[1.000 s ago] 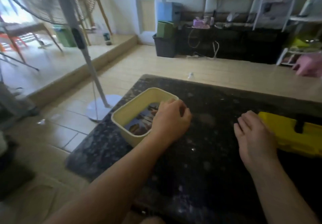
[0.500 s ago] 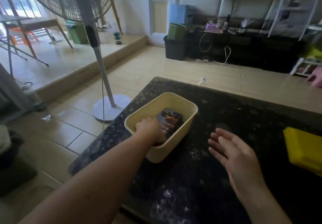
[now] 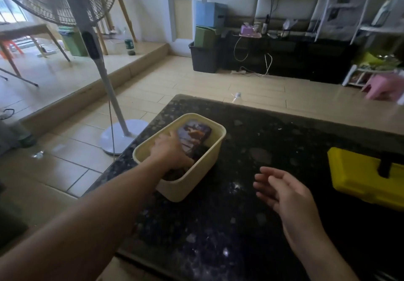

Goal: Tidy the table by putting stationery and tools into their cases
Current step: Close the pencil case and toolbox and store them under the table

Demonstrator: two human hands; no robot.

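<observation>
A cream plastic tub (image 3: 192, 184) stands near the left edge of the dark stone table (image 3: 251, 226). Inside it lies a flat case with a printed picture (image 3: 195, 135). My left hand (image 3: 171, 151) reaches into the tub palm down, its fingers curled over the near left edge of the printed case; the fingertips are hidden in the tub. My right hand (image 3: 286, 191) hovers over the table's middle, fingers relaxed and holding nothing. A yellow tool case (image 3: 360, 178) with a black latch lies closed at the right edge.
A standing fan (image 3: 96, 46) with a white round base stands on the floor left of the table. Beyond the table lie tiled floor, a raised step, dark bins and a low black cabinet. A pink stool (image 3: 384, 86) sits at the far right.
My left hand went from the tub's right rim down into the tub onto the printed case. My right hand left the yellow case and drifted left. The view turned slightly.
</observation>
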